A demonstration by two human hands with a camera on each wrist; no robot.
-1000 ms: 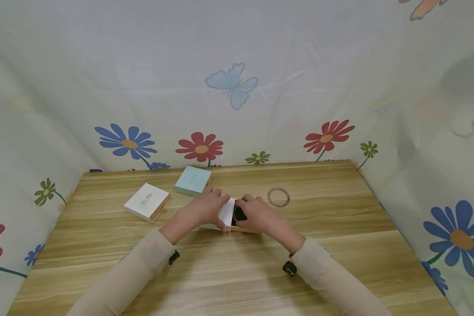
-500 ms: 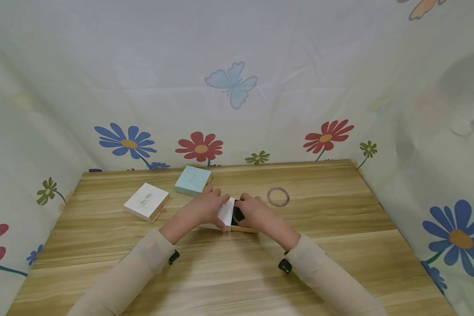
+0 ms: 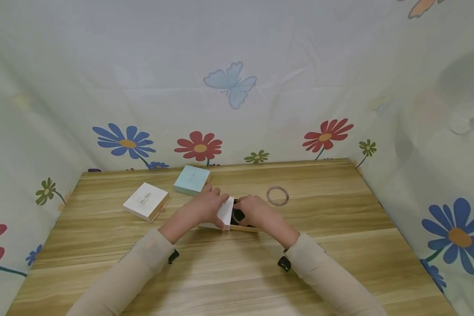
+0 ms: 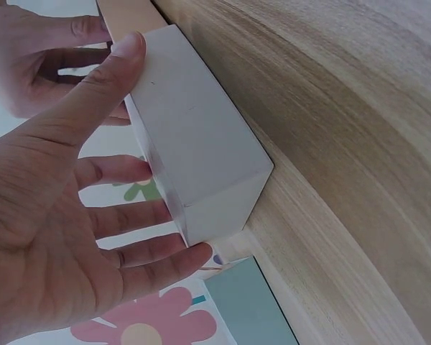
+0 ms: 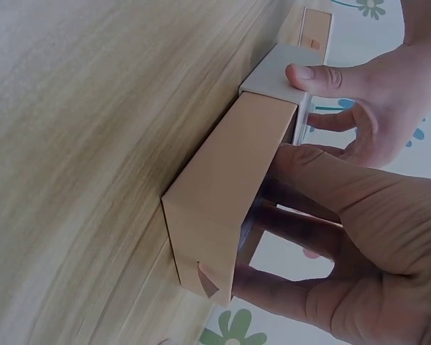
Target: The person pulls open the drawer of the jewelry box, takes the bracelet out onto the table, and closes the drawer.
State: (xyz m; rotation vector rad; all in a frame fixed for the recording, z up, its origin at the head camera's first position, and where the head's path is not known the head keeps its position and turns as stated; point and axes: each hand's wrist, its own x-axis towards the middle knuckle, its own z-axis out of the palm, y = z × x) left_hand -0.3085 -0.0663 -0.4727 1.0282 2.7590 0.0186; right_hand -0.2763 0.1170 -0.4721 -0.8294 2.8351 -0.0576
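Note:
A white box sleeve (image 3: 224, 213) lies at the table's middle, with its tan drawer (image 5: 230, 158) pulled partway out to the right. My left hand (image 3: 210, 207) grips the sleeve, thumb (image 4: 104, 86) on the near side and fingers on the far side. Inside the drawer, black lining shows in the head view, along with the arc of a bangle (image 3: 234, 216). My right hand (image 3: 256, 213) reaches into the drawer, and its thumb and fingers appear to pinch that bangle, most of which they hide. One finger of this hand touches the drawer's end in the right wrist view.
A second bangle (image 3: 278, 204), pinkish, lies flat right of my right hand. Behind the left hand sits a light blue box (image 3: 192, 179), and a white box (image 3: 146, 201) stands farther left. The wooden table (image 3: 339, 210) ends at a flower-printed curtain (image 3: 260, 123).
My right hand has shifted slightly left and its fingers have sunk a little deeper into the drawer. The left hand keeps its grip on the sleeve.

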